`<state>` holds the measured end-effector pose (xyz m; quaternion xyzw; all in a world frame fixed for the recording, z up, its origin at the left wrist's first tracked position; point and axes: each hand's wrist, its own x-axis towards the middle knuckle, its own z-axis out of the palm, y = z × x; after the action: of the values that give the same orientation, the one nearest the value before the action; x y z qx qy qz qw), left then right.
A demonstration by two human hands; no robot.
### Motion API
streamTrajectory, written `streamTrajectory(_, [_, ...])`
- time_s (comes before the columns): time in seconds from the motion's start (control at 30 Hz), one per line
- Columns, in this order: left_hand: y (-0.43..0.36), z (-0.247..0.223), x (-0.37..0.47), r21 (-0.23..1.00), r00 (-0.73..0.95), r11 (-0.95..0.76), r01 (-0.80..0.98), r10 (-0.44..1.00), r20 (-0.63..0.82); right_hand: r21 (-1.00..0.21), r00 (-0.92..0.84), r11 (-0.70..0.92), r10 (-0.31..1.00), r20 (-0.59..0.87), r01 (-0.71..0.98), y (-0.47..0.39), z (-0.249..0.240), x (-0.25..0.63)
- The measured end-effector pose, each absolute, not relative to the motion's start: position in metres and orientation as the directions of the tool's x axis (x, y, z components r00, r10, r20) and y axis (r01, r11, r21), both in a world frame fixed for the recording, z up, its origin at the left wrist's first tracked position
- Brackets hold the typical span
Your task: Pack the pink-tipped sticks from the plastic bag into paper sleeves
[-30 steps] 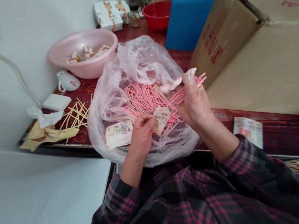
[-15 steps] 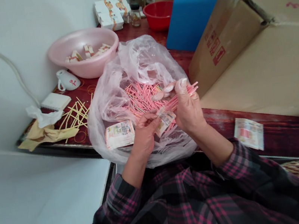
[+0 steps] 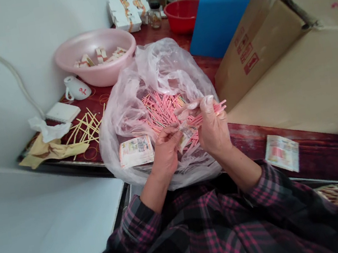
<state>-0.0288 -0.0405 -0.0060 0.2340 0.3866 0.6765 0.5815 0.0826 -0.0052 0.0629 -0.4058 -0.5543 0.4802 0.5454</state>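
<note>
My left hand (image 3: 166, 149) pinches a small printed packet (image 3: 186, 135) above a clear plastic bag (image 3: 124, 86). My right hand (image 3: 213, 130) is closed around a bunch of thin pink sticks (image 3: 220, 107), whose left ends meet the packet's opening. Whether they are inside it I cannot tell. Beneath both hands, many loose pink sticks (image 3: 161, 108) fill the bag, with a few of other colours among them. A stack of flat printed packets (image 3: 136, 151) lies on the bag's near left side, beside my left hand.
Left of the bag are yellow sticks (image 3: 84, 129), a white mug (image 3: 77, 88) and crumpled paper (image 3: 52, 150). Behind stand a pink basin (image 3: 99, 75) with bundles in it and a red basin (image 3: 182, 17). A cardboard box (image 3: 274, 62) borders the right; another packet (image 3: 282, 153) lies before it.
My right hand has shifted slightly down, and the pink sticks in it sit a little lower against the packet. My left hand keeps its pinch on the packet. The view moved slightly.
</note>
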Motion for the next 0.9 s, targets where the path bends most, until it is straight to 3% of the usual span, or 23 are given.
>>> streamTrajectory(0.2, [-0.040, -0.003, -0.026, 0.787, -0.188, -0.020, -0.616, 0.975, -0.122, -0.942, -0.113, 0.336, 0.936, 0.335, -0.010, -0.006, 0.058, 0.086])
streamTrajectory(0.33, [-0.038, -0.003, -0.027, 0.785, -0.197, -0.016, -0.619, 0.971, -0.136, -0.976, -0.201, 0.216, 0.958, 0.204, 0.041, 0.004, 0.049, 0.088])
streamTrajectory(0.43, [-0.037, -0.005, -0.029, 0.792, -0.199, 0.004, -0.611, 0.967, -0.158, -0.997, -0.267, 0.070, 0.961, 0.077, -0.036, 0.008, 0.044, 0.090])
streamTrajectory(0.53, [-0.036, -0.006, -0.029, 0.777, -0.208, -0.003, -0.629, 0.964, -0.164, -0.994, -0.294, 0.074, 0.951, 0.093, -0.075, 0.008, 0.045, 0.091])
streamTrajectory(0.63, [-0.036, -0.005, -0.028, 0.752, -0.183, 0.009, -0.659, 0.968, -0.172, -0.986, -0.307, 0.168, 0.939, 0.153, 0.021, 0.011, 0.047, 0.095])
streamTrajectory(0.8, [-0.036, -0.005, -0.027, 0.753, -0.161, 0.027, -0.657, 0.971, -0.175, -0.998, -0.388, 0.005, 0.922, -0.022, 0.070, 0.023, 0.036, 0.100])
streamTrajectory(0.9, [-0.034, -0.005, -0.028, 0.744, -0.157, 0.036, -0.668, 0.969, -0.188, -0.997, -0.339, 0.075, 0.938, 0.069, 0.005, 0.026, 0.029, 0.099])
